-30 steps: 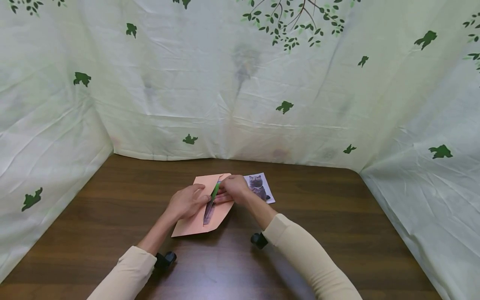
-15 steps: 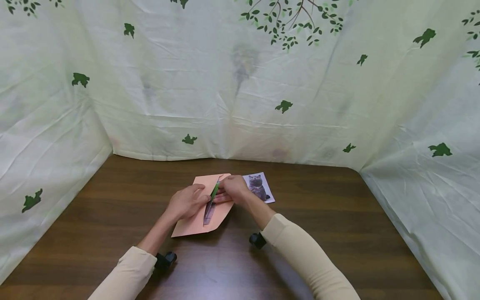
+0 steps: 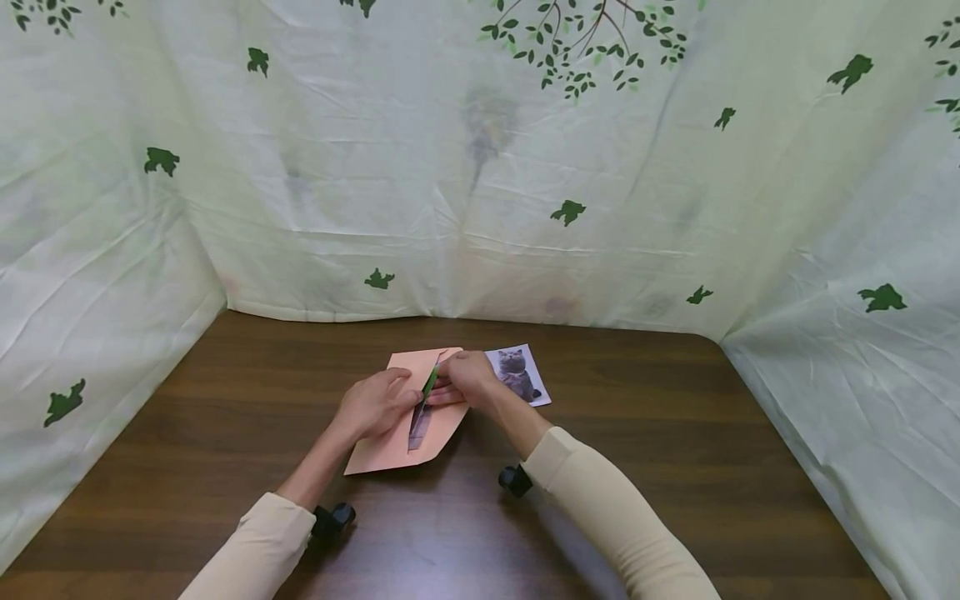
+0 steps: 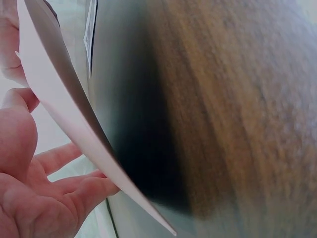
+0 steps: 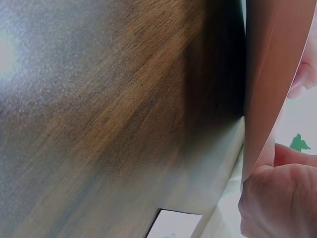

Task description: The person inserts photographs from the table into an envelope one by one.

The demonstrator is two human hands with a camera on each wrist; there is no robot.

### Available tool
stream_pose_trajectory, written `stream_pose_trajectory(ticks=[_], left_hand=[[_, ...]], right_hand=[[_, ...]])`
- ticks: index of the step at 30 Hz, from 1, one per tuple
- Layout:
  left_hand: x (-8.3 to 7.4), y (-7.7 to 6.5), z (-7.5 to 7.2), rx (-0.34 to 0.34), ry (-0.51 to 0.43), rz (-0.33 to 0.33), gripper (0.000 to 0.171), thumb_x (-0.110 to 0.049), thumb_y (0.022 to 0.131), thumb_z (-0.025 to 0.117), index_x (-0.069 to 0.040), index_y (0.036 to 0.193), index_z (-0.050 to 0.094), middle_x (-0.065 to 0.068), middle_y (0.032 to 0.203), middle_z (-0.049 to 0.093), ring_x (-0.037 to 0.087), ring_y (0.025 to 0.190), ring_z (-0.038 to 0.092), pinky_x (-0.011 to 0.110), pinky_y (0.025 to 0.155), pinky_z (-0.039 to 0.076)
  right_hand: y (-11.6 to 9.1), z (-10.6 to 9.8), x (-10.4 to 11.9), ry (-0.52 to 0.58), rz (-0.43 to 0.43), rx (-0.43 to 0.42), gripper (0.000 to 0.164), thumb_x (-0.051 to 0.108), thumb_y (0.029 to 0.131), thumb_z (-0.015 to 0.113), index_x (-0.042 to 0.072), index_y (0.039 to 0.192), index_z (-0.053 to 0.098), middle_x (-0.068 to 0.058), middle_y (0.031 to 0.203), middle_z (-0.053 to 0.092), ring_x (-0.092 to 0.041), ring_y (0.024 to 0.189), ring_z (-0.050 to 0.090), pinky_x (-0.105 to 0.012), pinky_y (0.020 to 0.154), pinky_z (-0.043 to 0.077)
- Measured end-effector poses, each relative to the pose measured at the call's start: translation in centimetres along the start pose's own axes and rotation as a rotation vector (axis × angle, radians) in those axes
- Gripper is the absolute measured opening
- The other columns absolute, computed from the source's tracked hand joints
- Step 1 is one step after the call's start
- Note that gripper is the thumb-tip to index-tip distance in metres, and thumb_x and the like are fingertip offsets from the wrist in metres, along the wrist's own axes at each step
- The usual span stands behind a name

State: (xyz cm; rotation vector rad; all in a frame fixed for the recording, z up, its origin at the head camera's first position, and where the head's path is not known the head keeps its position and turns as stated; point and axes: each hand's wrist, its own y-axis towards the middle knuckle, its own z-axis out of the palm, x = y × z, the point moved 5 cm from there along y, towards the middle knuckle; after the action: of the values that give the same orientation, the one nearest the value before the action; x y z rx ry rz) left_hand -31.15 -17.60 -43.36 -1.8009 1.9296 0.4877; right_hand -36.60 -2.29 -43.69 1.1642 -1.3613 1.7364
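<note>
A salmon-pink envelope [image 3: 375, 454] is tilted above the table, its slit facing up. Inside the slit show a green strip [image 3: 430, 380] and a greyish picture-like piece [image 3: 420, 427]; most of both is hidden. My left hand [image 3: 375, 403] holds the envelope's left side, thumb on top and fingers beneath, as the left wrist view shows. At the upper right edge, my right hand [image 3: 467, 377] grips the envelope, fingertips at the opening beside the green strip. In the right wrist view the envelope's underside [image 5: 275, 74] hides most of the fingers.
A photo card of a grey cat [image 3: 516, 375] lies on the brown wooden table [image 3: 637, 417], just right of my right hand. Pale cloth [image 3: 337, 208] with green leaf prints hangs behind and at both sides. Black wrist cameras [image 3: 333, 520] sit below both forearms.
Slightly less of the green strip shows in the slit than a second ago. Both hands and the envelope stay nearly in place.
</note>
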Motion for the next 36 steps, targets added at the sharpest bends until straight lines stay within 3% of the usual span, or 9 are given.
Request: stream_pose_trajectory(ticks=[9,19,36], left_hand=[[0.01,0.06,0.00,0.005,0.002,-0.002,0.058,-0.042,0.100,0.053,-0.007,0.147,0.052,0.020,0.149,0.053,0.047,0.137,0.047,0.062,0.109,0.038],[0.00,-0.10,-0.08,0.009,0.005,0.003,0.057,-0.039,0.101,0.052,-0.006,0.147,0.052,0.022,0.148,0.053,0.048,0.136,0.048,0.062,0.109,0.039],[-0.28,-0.12,-0.02,0.011,0.009,0.005,0.057,-0.040,0.100,0.052,-0.006,0.146,0.052,0.022,0.148,0.054,0.048,0.136,0.048,0.061,0.109,0.039]], right_hand=[[0.07,-0.02,0.02,-0.013,0.003,0.009,0.016,-0.004,0.096,0.051,-0.012,0.102,0.063,-0.014,0.074,0.063,-0.022,0.054,0.069,-0.036,0.061,0.062],[0.27,0.25,-0.17,-0.012,0.012,-0.007,0.008,-0.002,0.095,0.052,-0.005,0.098,0.059,-0.016,0.074,0.065,-0.023,0.053,0.069,-0.035,0.057,0.061],[0.10,-0.08,-0.49,-0.032,0.017,-0.013,0.010,0.001,0.097,0.053,-0.004,0.102,0.059,-0.016,0.077,0.066,-0.023,0.054,0.069,-0.036,0.059,0.062]])
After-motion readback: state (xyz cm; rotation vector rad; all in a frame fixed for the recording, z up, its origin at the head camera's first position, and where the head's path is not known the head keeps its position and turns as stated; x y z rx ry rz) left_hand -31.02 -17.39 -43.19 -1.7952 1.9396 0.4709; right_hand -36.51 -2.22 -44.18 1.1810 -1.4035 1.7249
